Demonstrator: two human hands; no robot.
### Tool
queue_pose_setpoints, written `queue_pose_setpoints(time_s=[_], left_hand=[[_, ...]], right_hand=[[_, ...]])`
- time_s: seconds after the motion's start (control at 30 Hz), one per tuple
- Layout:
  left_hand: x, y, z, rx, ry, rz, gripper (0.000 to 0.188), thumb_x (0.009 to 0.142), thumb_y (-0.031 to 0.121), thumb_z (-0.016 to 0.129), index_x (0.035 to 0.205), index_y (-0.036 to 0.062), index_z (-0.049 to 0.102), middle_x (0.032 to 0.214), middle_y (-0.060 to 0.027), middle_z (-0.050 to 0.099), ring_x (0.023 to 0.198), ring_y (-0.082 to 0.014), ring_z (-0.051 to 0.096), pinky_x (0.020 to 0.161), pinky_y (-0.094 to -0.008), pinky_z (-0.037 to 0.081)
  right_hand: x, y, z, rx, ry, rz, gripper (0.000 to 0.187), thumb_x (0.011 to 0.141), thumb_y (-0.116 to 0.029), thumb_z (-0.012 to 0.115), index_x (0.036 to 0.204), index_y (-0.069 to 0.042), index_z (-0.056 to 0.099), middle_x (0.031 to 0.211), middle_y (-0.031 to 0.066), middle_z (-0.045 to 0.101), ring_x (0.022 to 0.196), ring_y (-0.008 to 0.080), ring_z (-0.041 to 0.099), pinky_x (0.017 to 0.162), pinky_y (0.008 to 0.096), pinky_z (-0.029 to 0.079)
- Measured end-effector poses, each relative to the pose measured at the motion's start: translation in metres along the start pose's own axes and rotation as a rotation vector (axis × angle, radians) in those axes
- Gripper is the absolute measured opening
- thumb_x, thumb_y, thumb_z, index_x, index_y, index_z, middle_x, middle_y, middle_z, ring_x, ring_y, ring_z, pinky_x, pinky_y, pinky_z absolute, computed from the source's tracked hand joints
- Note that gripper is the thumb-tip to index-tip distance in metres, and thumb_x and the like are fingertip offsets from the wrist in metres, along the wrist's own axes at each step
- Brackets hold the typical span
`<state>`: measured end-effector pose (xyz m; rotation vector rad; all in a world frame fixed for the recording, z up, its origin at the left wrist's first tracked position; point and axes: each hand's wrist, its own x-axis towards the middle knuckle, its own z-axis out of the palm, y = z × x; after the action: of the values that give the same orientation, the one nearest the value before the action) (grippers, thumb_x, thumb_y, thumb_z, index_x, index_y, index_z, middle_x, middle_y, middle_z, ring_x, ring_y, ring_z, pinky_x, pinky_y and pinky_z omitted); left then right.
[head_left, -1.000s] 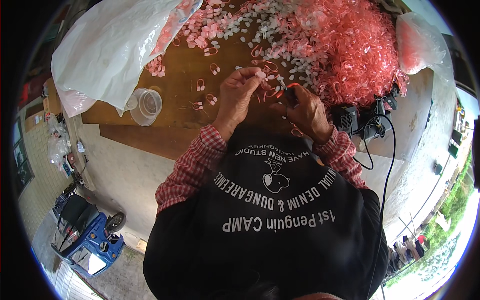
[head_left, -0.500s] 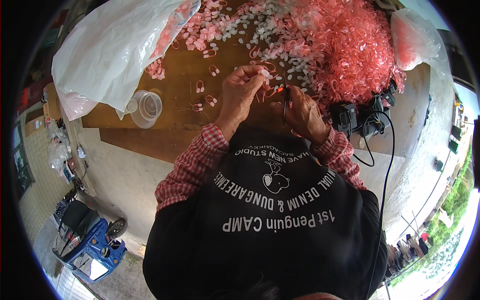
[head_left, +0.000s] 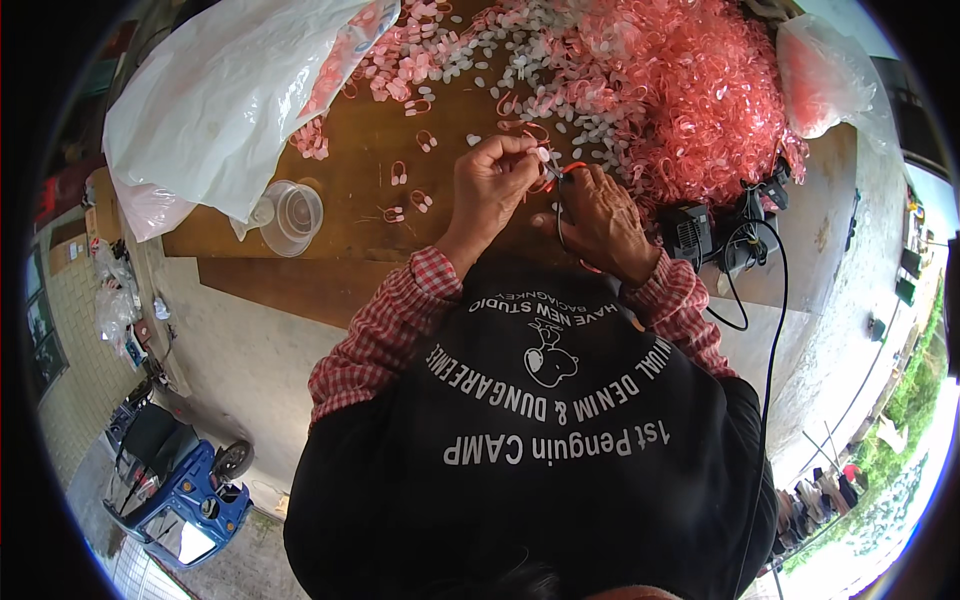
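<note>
My left hand [head_left: 492, 187] pinches a small pink plastic loop piece with a pale oval tab [head_left: 543, 154] between thumb and fingertips, above the brown tabletop. Close beside it, my right hand [head_left: 603, 222] is closed around a pair of scissors [head_left: 575, 167] with orange on the handles. Their blades point toward the pinched piece, at or very near the tab; whether they touch it I cannot tell. Beyond my hands, loose white oval bits [head_left: 596, 130] and pink loops lie scattered. A large heap of pink plastic pieces [head_left: 700, 110] rises at the far right.
A big white plastic bag [head_left: 230, 110] covers the table's far left, with a clear round tub [head_left: 292, 218] in front of it. To the right sit a black corded device [head_left: 690, 235] and its cable [head_left: 785, 290]. A clear bag with pink contents [head_left: 825, 85] stands beyond the heap.
The scissors have turned, so their blades now point toward the piece in my left hand. My right hand has rolled over, showing more of its back. The left hand has shifted slightly.
</note>
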<state>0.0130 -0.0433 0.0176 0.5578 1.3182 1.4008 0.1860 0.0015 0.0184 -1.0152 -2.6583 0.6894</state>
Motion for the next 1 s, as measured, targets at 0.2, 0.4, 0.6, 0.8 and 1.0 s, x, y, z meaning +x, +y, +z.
queue_pose_setpoints(time_s=[0.2, 0.4, 0.6, 0.8, 1.0], left_hand=[[-0.003, 0.006, 0.003, 0.219, -0.04, 0.055, 0.017, 0.087, 0.001, 0.064, 0.104, -0.0029, 0.067, 0.088, -0.0007, 0.065, 0.075, -0.0016, 0.056, 0.067, -0.016, 0.048], [0.003, 0.005, 0.004, 0.191, -0.04, 0.002, 0.017, 0.088, 0.001, 0.064, 0.104, -0.0039, 0.066, 0.089, -0.0016, 0.065, 0.077, -0.0026, 0.058, 0.069, -0.017, 0.049], [0.004, 0.001, 0.002, 0.024, -0.094, -0.056, 0.018, 0.089, 0.003, 0.063, 0.107, -0.0011, 0.061, 0.095, -0.0036, 0.064, 0.083, -0.0066, 0.06, 0.071, -0.0196, 0.051], [0.003, -0.002, 0.004, -0.177, -0.117, -0.128, 0.022, 0.09, 0.004, 0.063, 0.111, 0.0007, 0.058, 0.099, -0.0056, 0.062, 0.09, -0.01, 0.06, 0.077, -0.0239, 0.054], [0.003, 0.002, -0.001, -0.044, -0.085, -0.027, 0.024, 0.089, 0.001, 0.063, 0.112, -0.0008, 0.057, 0.097, -0.0057, 0.063, 0.087, -0.0093, 0.061, 0.076, -0.0221, 0.054]], right_hand=[[0.004, 0.0, -0.001, 0.009, 0.038, 0.013, 0.062, 0.076, -0.057, 0.068, 0.095, 0.0, 0.051, 0.085, 0.0154, 0.053, 0.072, 0.0316, 0.057, 0.063, 0.041, 0.048], [0.004, -0.005, -0.003, 0.003, 0.098, 0.026, 0.053, 0.079, -0.052, 0.068, 0.093, -0.003, 0.052, 0.083, 0.0116, 0.054, 0.065, 0.0273, 0.059, 0.055, 0.0377, 0.048], [0.004, -0.006, -0.001, -0.01, 0.088, 0.085, 0.048, 0.079, -0.05, 0.068, 0.09, -0.006, 0.052, 0.076, 0.0097, 0.056, 0.059, 0.0296, 0.059, 0.052, 0.0406, 0.048], [0.001, -0.006, -0.007, 0.11, 0.037, 0.188, 0.046, 0.085, -0.047, 0.064, 0.083, -0.002, 0.053, 0.073, 0.0135, 0.058, 0.064, 0.0347, 0.06, 0.054, 0.043, 0.046], [0.003, 0.0, -0.017, 0.25, 0.034, 0.232, 0.039, 0.086, -0.04, 0.067, 0.084, -0.002, 0.058, 0.07, 0.0111, 0.059, 0.062, 0.0273, 0.06, 0.056, 0.0355, 0.047]])
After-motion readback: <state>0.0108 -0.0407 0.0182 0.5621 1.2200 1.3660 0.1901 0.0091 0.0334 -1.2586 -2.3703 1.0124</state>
